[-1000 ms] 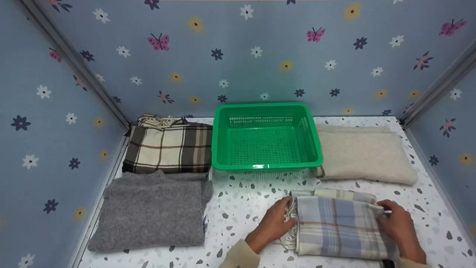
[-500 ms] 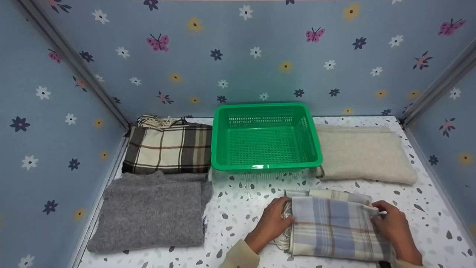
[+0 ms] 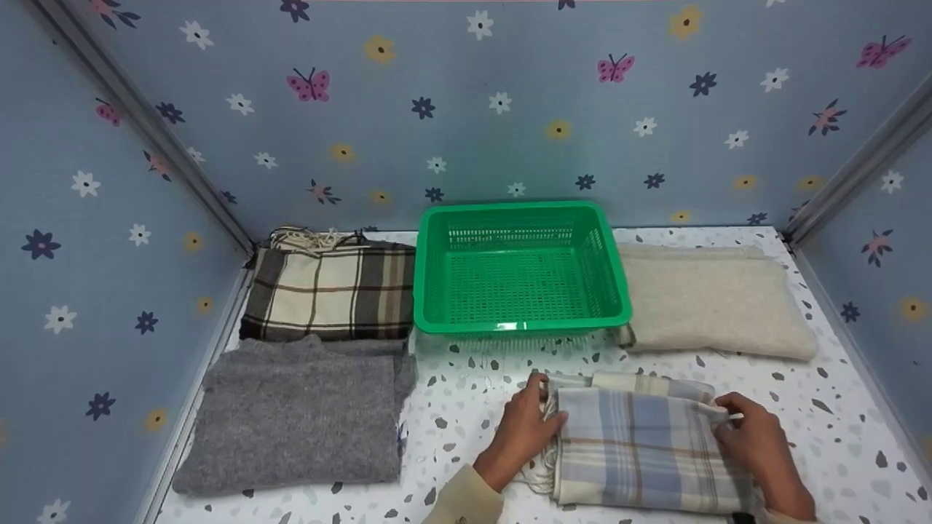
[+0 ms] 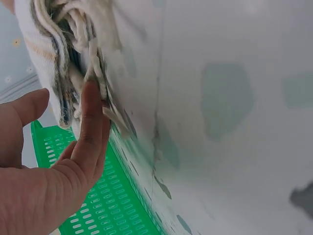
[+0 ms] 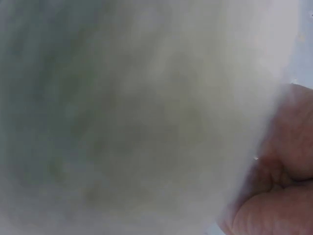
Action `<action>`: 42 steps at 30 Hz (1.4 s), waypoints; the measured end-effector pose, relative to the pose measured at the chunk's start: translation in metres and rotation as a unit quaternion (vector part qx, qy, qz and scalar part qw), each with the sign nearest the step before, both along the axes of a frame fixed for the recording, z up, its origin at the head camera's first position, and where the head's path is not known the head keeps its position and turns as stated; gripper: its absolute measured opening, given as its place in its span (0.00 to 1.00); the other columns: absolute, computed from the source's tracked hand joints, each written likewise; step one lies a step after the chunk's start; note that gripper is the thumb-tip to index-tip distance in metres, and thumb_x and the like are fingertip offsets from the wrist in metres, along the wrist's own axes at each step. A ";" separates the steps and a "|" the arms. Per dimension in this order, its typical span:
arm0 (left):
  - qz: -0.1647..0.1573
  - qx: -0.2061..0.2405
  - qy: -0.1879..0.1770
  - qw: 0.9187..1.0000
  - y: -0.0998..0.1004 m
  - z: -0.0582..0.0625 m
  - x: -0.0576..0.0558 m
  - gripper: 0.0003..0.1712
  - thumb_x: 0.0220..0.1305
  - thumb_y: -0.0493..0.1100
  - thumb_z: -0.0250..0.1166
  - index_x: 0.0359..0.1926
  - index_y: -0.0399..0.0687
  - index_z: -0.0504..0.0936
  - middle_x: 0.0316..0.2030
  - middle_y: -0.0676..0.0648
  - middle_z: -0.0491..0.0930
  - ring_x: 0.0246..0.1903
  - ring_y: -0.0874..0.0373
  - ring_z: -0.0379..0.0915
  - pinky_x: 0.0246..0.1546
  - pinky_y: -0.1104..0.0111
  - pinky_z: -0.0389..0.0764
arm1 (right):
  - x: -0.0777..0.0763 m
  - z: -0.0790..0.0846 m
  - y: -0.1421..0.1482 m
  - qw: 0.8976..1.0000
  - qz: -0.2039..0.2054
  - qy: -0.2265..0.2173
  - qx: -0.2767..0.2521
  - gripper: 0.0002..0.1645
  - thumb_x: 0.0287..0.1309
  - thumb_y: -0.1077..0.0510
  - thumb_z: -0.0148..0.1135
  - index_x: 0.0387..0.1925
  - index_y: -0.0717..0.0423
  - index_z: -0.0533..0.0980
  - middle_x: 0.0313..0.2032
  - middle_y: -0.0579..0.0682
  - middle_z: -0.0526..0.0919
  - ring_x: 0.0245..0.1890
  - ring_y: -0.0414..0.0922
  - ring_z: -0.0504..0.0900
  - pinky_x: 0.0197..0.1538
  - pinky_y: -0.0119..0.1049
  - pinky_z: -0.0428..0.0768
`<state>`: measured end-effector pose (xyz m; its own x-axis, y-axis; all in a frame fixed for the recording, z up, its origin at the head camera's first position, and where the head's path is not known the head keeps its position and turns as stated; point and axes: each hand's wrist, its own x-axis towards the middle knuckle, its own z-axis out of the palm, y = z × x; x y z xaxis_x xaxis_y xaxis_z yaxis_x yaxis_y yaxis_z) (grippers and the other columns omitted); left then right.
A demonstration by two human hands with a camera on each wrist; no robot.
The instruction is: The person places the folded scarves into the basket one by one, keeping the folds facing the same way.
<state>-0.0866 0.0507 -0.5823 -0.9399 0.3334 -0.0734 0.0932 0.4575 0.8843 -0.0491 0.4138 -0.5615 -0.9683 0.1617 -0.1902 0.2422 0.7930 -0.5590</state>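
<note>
Pale plaid scarf, folded at the table's near right: my right hand pinches its right edge, my left hand lies loosely extended against the fringe. Looks light, soft, floppy; best held by both ends, layers together. Beyond, the green basket beside a cream cloth.

the green perforated plastic basket is shared by the high, downward head view and low, tilted left-wrist view; the right-wrist view is mostly filled by near, blurred pale cloth.
</note>
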 end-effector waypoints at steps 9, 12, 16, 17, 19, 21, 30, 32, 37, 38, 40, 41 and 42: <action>0.003 -0.010 0.002 1.000 -0.004 -0.001 -0.002 0.28 0.69 0.41 0.73 0.66 0.37 0.79 0.53 0.39 0.83 0.54 0.44 0.81 0.55 0.52 0.81 | -0.002 0.001 -0.011 1.000 0.012 -0.003 -0.003 0.19 0.58 0.70 0.68 0.53 0.69 0.79 0.49 0.72 0.84 0.47 0.66 0.87 0.45 0.55 0.81; 0.007 -0.015 0.004 1.000 -0.006 -0.001 -0.002 0.26 0.68 0.41 0.73 0.64 0.37 0.80 0.50 0.41 0.82 0.51 0.47 0.81 0.52 0.54 0.82 | -0.002 0.001 -0.014 1.000 0.016 0.005 0.006 0.19 0.57 0.70 0.69 0.51 0.68 0.80 0.47 0.70 0.85 0.43 0.62 0.88 0.44 0.53 0.80; 0.015 -0.017 0.022 0.999 -0.009 -0.001 -0.001 0.25 0.66 0.39 0.75 0.61 0.36 0.81 0.48 0.42 0.82 0.48 0.48 0.81 0.49 0.57 0.82 | -0.003 0.001 -0.018 1.000 0.016 0.005 0.007 0.18 0.56 0.70 0.69 0.50 0.68 0.80 0.46 0.69 0.86 0.41 0.57 0.87 0.42 0.49 0.79; 0.018 -0.019 0.027 0.999 -0.009 -0.001 0.000 0.24 0.65 0.38 0.75 0.60 0.36 0.82 0.47 0.42 0.82 0.47 0.48 0.81 0.48 0.57 0.82 | -0.003 0.001 -0.019 1.000 0.016 0.003 0.005 0.19 0.56 0.71 0.69 0.50 0.68 0.80 0.46 0.70 0.86 0.41 0.58 0.87 0.42 0.49 0.79; 0.022 -0.023 0.039 0.999 -0.011 0.000 0.002 0.24 0.64 0.37 0.76 0.59 0.36 0.82 0.48 0.42 0.83 0.47 0.48 0.81 0.47 0.58 0.82 | -0.004 0.001 -0.021 1.000 0.015 -0.003 0.001 0.19 0.56 0.71 0.68 0.50 0.68 0.80 0.47 0.70 0.85 0.42 0.60 0.87 0.43 0.51 0.80; 0.025 -0.027 0.046 0.998 -0.012 0.000 0.003 0.23 0.64 0.36 0.76 0.57 0.36 0.82 0.48 0.41 0.83 0.46 0.48 0.81 0.46 0.59 0.82 | -0.004 0.001 -0.024 1.000 0.015 -0.007 -0.002 0.19 0.56 0.71 0.68 0.51 0.68 0.80 0.48 0.70 0.85 0.43 0.61 0.87 0.43 0.51 0.80; 0.039 -0.060 0.092 0.993 -0.017 0.000 0.007 0.18 0.60 0.34 0.77 0.50 0.40 0.82 0.40 0.45 0.81 0.40 0.50 0.80 0.41 0.60 0.81 | -0.002 0.001 -0.034 1.000 0.016 0.004 -0.013 0.18 0.55 0.71 0.68 0.49 0.65 0.81 0.48 0.68 0.86 0.44 0.61 0.89 0.41 0.47 0.80; 0.043 -0.065 0.099 0.992 -0.018 -0.001 0.008 0.18 0.59 0.34 0.77 0.48 0.41 0.82 0.40 0.46 0.81 0.40 0.50 0.80 0.41 0.60 0.81 | -0.001 0.001 -0.035 1.000 0.015 0.005 -0.019 0.18 0.56 0.71 0.68 0.50 0.65 0.81 0.48 0.69 0.86 0.44 0.62 0.89 0.42 0.47 0.80; 0.047 -0.062 0.101 0.992 -0.018 -0.002 0.008 0.18 0.58 0.32 0.77 0.47 0.42 0.81 0.37 0.47 0.78 0.35 0.54 0.77 0.37 0.62 0.79 | 0.002 0.000 -0.035 0.999 0.010 0.009 -0.036 0.18 0.58 0.71 0.67 0.51 0.66 0.80 0.49 0.71 0.85 0.46 0.65 0.89 0.43 0.49 0.82; 0.048 -0.061 0.100 0.992 -0.018 -0.002 0.009 0.18 0.57 0.32 0.76 0.47 0.43 0.81 0.37 0.48 0.78 0.34 0.55 0.76 0.36 0.63 0.78 | 0.002 0.000 -0.035 0.999 0.008 0.009 -0.038 0.18 0.58 0.71 0.67 0.51 0.67 0.80 0.49 0.71 0.85 0.46 0.65 0.89 0.42 0.48 0.82; 0.048 -0.060 0.101 0.992 -0.017 -0.003 0.009 0.17 0.58 0.31 0.76 0.46 0.42 0.81 0.36 0.48 0.77 0.34 0.56 0.76 0.35 0.63 0.78 | 0.003 -0.002 -0.035 0.999 0.003 0.010 -0.042 0.18 0.58 0.71 0.68 0.52 0.67 0.80 0.49 0.71 0.85 0.45 0.64 0.89 0.42 0.46 0.82; 0.048 -0.060 0.104 0.992 -0.017 -0.003 0.010 0.17 0.57 0.31 0.76 0.46 0.42 0.81 0.36 0.48 0.77 0.34 0.55 0.76 0.35 0.63 0.78 | 0.004 -0.002 -0.035 0.999 0.000 0.009 -0.045 0.19 0.58 0.71 0.68 0.52 0.67 0.80 0.50 0.72 0.85 0.45 0.64 0.89 0.41 0.45 0.82; 0.048 -0.060 0.106 0.991 -0.017 -0.003 0.010 0.17 0.58 0.30 0.76 0.46 0.42 0.81 0.37 0.47 0.77 0.34 0.55 0.77 0.35 0.63 0.79 | 0.004 -0.003 -0.034 0.999 -0.003 0.007 -0.047 0.19 0.58 0.71 0.69 0.52 0.67 0.80 0.50 0.72 0.84 0.45 0.63 0.89 0.41 0.45 0.82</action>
<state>-0.0766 0.0340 -0.5856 -0.9653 0.2427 0.0959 0.2225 0.5735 0.7884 -0.0450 0.3794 -0.5641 -0.9703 0.1490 -0.1906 0.2375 0.7357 -0.6343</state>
